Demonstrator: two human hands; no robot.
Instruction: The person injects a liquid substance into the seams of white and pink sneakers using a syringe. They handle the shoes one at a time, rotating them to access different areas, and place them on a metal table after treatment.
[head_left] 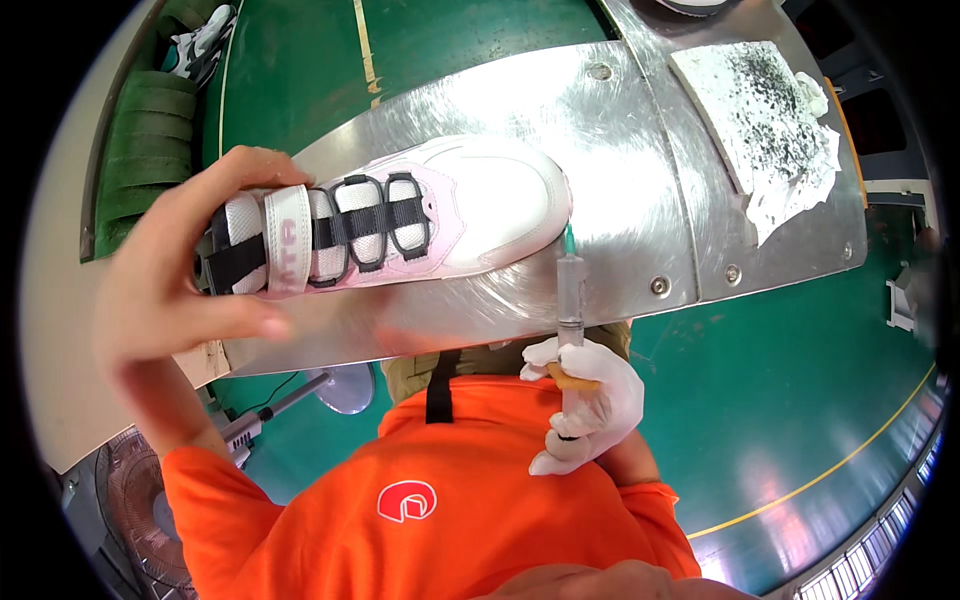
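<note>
A white and pale pink sneaker (500, 205) with black lacing straps lies on a shiny metal table (620, 120), its toe pointing right. My bare left hand (185, 270) is wrapped round the sneaker's ankle end, thumb on the near side and fingers on the far side. In my white-gloved right hand (590, 405) is a clear syringe (570, 290), pointed away from me. Its green tip (569, 240) meets the near edge of the sneaker's toe; whether it touches the sole seam, I cannot tell. The glove and fingers partly hide the syringe's plunger end.
At the table's right lies a white cloth or paper (765, 120) speckled black. Part of another shoe (697, 5) shows at the top edge. More shoes (203, 42) sit far left beside green curved padding (150, 140). A fan (140, 495) stands low at left.
</note>
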